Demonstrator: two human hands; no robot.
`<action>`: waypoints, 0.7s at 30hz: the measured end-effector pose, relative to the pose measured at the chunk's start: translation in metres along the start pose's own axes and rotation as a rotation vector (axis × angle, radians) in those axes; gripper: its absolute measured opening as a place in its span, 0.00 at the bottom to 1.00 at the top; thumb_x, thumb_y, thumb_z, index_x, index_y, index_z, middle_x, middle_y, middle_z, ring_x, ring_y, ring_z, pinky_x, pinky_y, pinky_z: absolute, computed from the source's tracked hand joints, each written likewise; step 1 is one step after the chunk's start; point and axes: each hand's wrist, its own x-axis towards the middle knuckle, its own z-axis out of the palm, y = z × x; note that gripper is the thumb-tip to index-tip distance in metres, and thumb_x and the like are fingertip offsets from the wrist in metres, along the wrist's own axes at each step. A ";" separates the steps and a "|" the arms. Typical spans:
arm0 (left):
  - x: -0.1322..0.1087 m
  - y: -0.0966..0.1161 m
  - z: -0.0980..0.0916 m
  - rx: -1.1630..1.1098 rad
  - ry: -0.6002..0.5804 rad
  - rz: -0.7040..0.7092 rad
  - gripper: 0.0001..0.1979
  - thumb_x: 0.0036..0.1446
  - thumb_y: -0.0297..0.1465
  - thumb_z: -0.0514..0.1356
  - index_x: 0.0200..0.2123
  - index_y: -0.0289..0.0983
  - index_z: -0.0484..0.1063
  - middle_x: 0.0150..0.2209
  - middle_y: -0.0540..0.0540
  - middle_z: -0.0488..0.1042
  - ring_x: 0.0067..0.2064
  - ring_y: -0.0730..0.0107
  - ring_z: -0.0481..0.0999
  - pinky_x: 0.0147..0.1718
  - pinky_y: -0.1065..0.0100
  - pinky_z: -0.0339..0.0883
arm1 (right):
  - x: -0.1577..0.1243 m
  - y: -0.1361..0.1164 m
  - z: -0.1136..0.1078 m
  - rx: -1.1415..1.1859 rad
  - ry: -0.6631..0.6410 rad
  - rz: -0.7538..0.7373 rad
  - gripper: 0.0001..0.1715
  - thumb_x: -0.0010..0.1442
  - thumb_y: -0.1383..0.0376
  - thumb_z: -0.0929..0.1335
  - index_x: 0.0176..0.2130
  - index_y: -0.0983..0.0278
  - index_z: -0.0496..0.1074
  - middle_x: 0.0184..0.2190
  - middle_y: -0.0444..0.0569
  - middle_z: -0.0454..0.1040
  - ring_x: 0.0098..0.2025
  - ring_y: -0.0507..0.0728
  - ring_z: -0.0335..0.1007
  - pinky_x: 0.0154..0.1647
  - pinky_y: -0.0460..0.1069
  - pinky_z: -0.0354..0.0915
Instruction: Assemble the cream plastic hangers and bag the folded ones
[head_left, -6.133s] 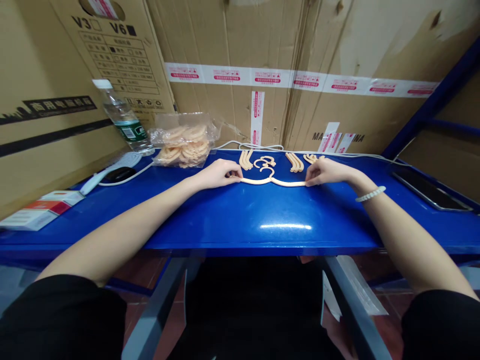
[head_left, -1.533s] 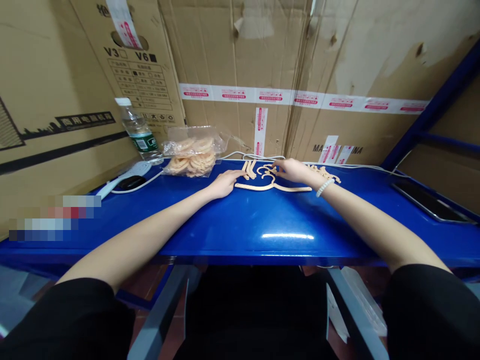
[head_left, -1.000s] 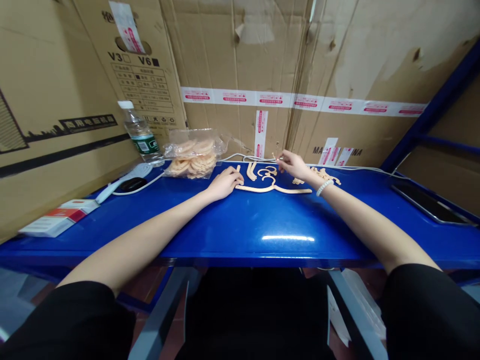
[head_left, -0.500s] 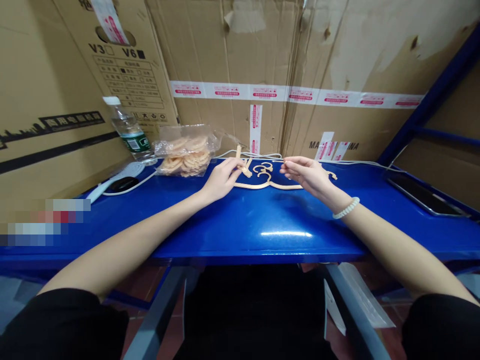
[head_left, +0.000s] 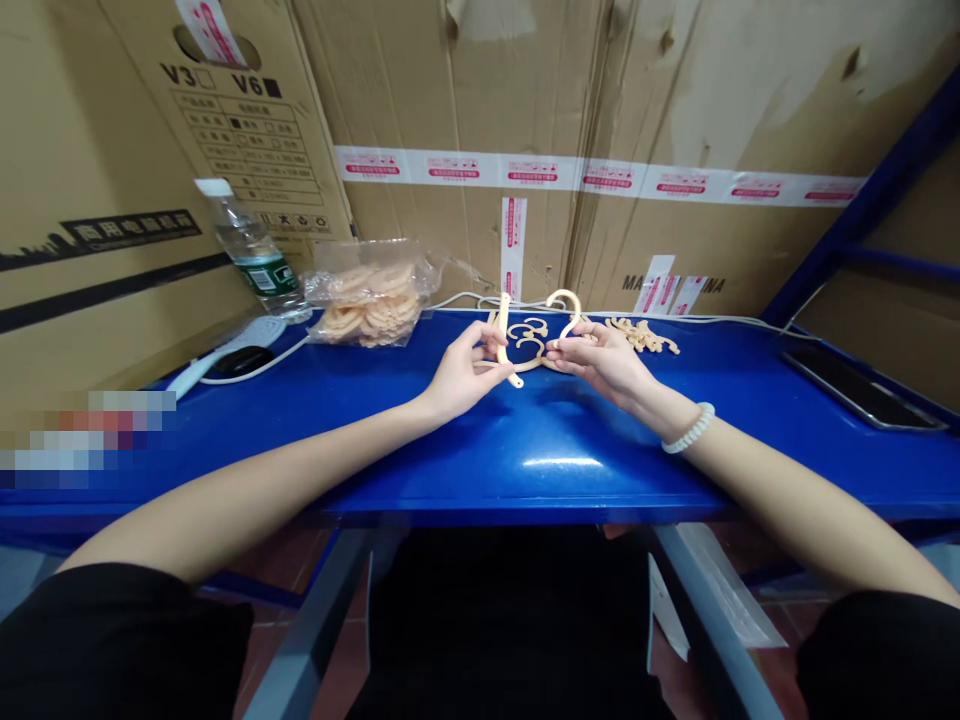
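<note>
My left hand (head_left: 463, 372) is closed around a cream plastic hanger arm (head_left: 503, 325), which stands upright with its bent lower end below my fingers. My right hand (head_left: 606, 366) pinches a cream hanger hook (head_left: 576, 308) by its lower end, the curve pointing up. A small gap separates the two pieces. Behind and between my hands, a cream hanger (head_left: 531, 365) with its hook lies on the table, partly covered by my fingers. More loose hooks (head_left: 536, 326) rest just beyond it. To the right of my right hand is a pile of small cream hanger parts (head_left: 646, 337).
A clear plastic bag of cream hanger parts (head_left: 367, 305) sits at the back left, beside a water bottle (head_left: 259, 255). A phone (head_left: 862, 388) lies on the right of the blue table (head_left: 450, 465). Cardboard (head_left: 442, 225) and a white cable (head_left: 720, 318) run along the back.
My right hand now shows an upright hook and has moved slightly down, uncovering the pile of parts. My left hand has shifted right, and the hanger arm now shows at its full length.
</note>
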 end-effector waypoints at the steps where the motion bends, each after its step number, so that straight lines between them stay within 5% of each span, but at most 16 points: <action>1: 0.000 -0.001 0.001 -0.029 0.008 -0.003 0.20 0.50 0.31 0.69 0.43 0.40 0.65 0.41 0.51 0.69 0.37 0.74 0.78 0.39 0.67 0.78 | 0.000 0.000 0.000 0.001 -0.007 0.005 0.24 0.48 0.68 0.81 0.40 0.60 0.68 0.34 0.47 0.83 0.38 0.56 0.82 0.51 0.53 0.77; 7: 0.000 0.000 0.002 -0.126 -0.016 -0.060 0.38 0.49 0.31 0.71 0.60 0.46 0.56 0.47 0.46 0.72 0.42 0.66 0.81 0.46 0.58 0.79 | -0.005 0.000 0.003 -0.079 -0.118 0.066 0.13 0.51 0.67 0.79 0.34 0.63 0.75 0.38 0.50 0.83 0.43 0.56 0.81 0.46 0.49 0.77; 12: 0.000 0.001 0.003 -0.096 -0.055 -0.043 0.16 0.48 0.34 0.72 0.35 0.37 0.69 0.34 0.49 0.74 0.40 0.65 0.81 0.48 0.57 0.77 | -0.008 0.001 0.006 -0.095 -0.188 0.128 0.10 0.53 0.66 0.79 0.34 0.64 0.77 0.41 0.51 0.82 0.45 0.56 0.80 0.46 0.49 0.78; 21: 0.000 -0.001 0.002 -0.075 -0.103 0.023 0.17 0.50 0.37 0.72 0.25 0.37 0.67 0.31 0.49 0.72 0.38 0.65 0.79 0.43 0.61 0.75 | -0.010 -0.002 0.011 -0.065 -0.256 0.248 0.07 0.59 0.69 0.76 0.33 0.66 0.75 0.40 0.54 0.83 0.43 0.57 0.82 0.47 0.50 0.78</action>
